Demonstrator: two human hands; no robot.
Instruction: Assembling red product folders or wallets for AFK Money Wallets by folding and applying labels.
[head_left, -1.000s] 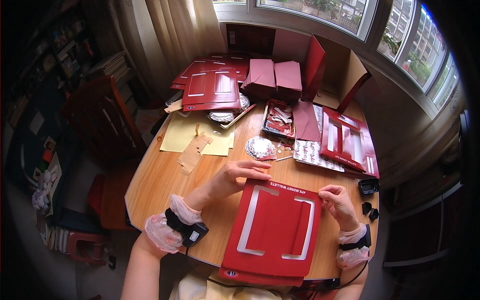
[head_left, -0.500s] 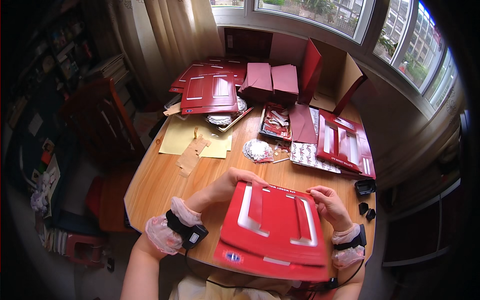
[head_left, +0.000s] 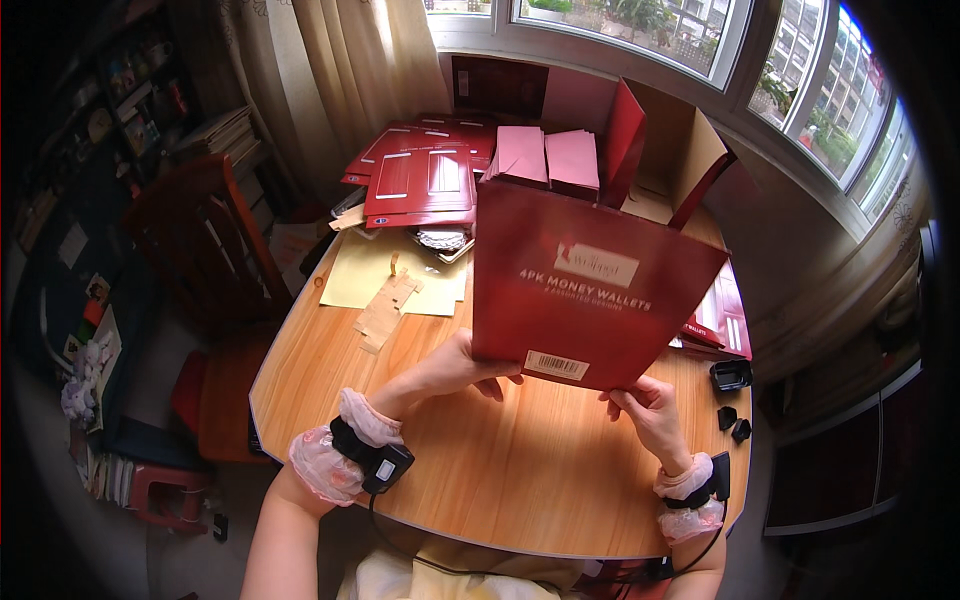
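A flat red cardboard sleeve (head_left: 505, 270) stands upright above the table, its printed side with a pale label and a barcode facing me. My left hand (head_left: 462, 368) pinches its lower left corner, with fingers behind or under the edge. At the lower right corner, my right hand (head_left: 648, 410) grips the bottom edge between thumb and fingers. The sleeve blocks the view of the middle of the table behind it. To the right, part of another red sleeve with window cut-outs (head_left: 735, 312) shows past its edge.
Red window-cut sleeves (head_left: 420, 185) are piled at the back left, beside stacks of pink cards (head_left: 520, 152). An open cardboard box (head_left: 690, 150) stands at the back right. Yellow paper (head_left: 345, 275) with brown tape pieces (head_left: 388, 312) lies left; small black parts (head_left: 730, 375) sit at the right edge.
The red sleeve was tilted low toward me, showing its windowed side. Now it is raised and flipped upright away from me, showing the printed side; both hands hold its lower edge.
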